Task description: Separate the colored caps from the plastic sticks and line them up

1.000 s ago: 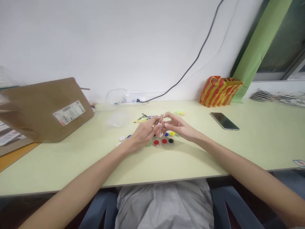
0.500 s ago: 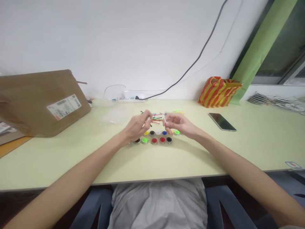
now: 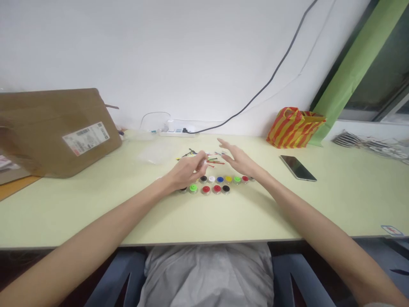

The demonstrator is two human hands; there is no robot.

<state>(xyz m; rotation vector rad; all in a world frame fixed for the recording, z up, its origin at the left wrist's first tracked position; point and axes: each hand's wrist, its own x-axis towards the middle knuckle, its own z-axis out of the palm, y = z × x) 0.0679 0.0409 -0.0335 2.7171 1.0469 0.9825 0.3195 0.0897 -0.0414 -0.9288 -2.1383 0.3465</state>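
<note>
My left hand (image 3: 191,167) is closed with fingertips pinched together above the table. Something small and whitish seems to be in them, too small to make out. Opposite it, my right hand (image 3: 239,158) is held with fingers stretched out and apart, nothing in it. Thin coloured sticks (image 3: 216,162) lie in a loose pile between and behind the hands, partly hidden by the left one. In front of them sit two rows of small round clear-based pieces with coloured tops, among them a red one (image 3: 217,189), a blue one (image 3: 220,180) and a green one (image 3: 193,188).
A cardboard box (image 3: 60,132) stands at the left. Along the wall are a clear plastic bag (image 3: 153,153) and a power strip (image 3: 177,133) with a black cable. A striped bag (image 3: 295,128), a phone (image 3: 298,167) and bundled pale strips (image 3: 380,143) are at the right.
My right hand has opened and lifted slightly away from my left; the white stick it pinched is no longer in its fingers. My left hand stays closed, turned slightly. The view has shifted a little.
</note>
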